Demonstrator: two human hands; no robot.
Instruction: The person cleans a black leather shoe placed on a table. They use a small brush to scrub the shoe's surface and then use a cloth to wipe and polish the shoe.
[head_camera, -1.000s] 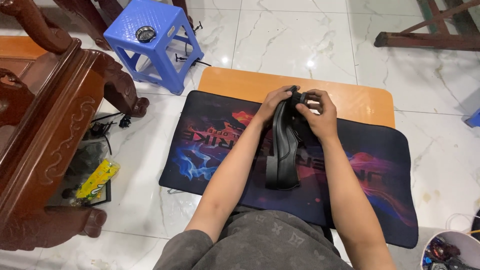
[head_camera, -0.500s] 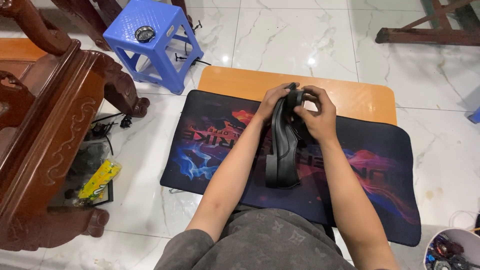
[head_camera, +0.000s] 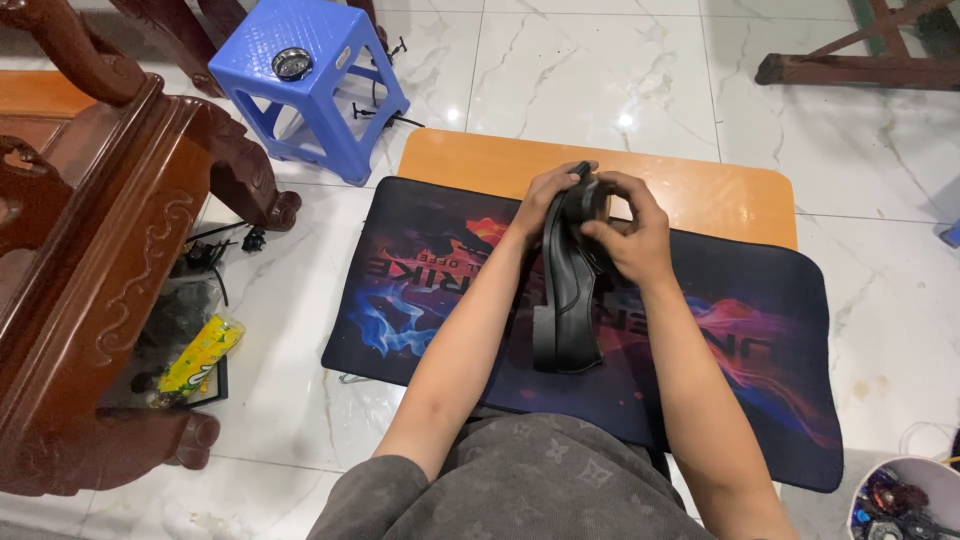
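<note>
Shoe: one black leather dress shoe stood on edge at the centre of the frame, heel end low toward the person, toe end raised between the two hands.
Left hand: the left hand was curled around the far end of the shoe from the left side, fingers closed over its upper edge.
Right hand: the right hand gripped the same end from the right, fingers bent and pressed against the shoe; whether they also pinched something small there was hard to make out.
Hidden parts: the toe of the shoe was covered by both hands, and its inside could not be seen.
Mat: one dark printed mat with blue and red flame colours lay under the shoe, its lower edge partly covered by the person's lap.
Counter: one low orange counter carried the mat, showing only along the upper edge.
Stool: one blue plastic stool stood at the upper left, bearing one small round metal dish.
Tub: one round tub, cut off at the lower right corner, held mixed small items too blurred to tell.
Furniture: carved dark wooden furniture filled the left side, with one yellow-green packet on the floor beside it.
</note>
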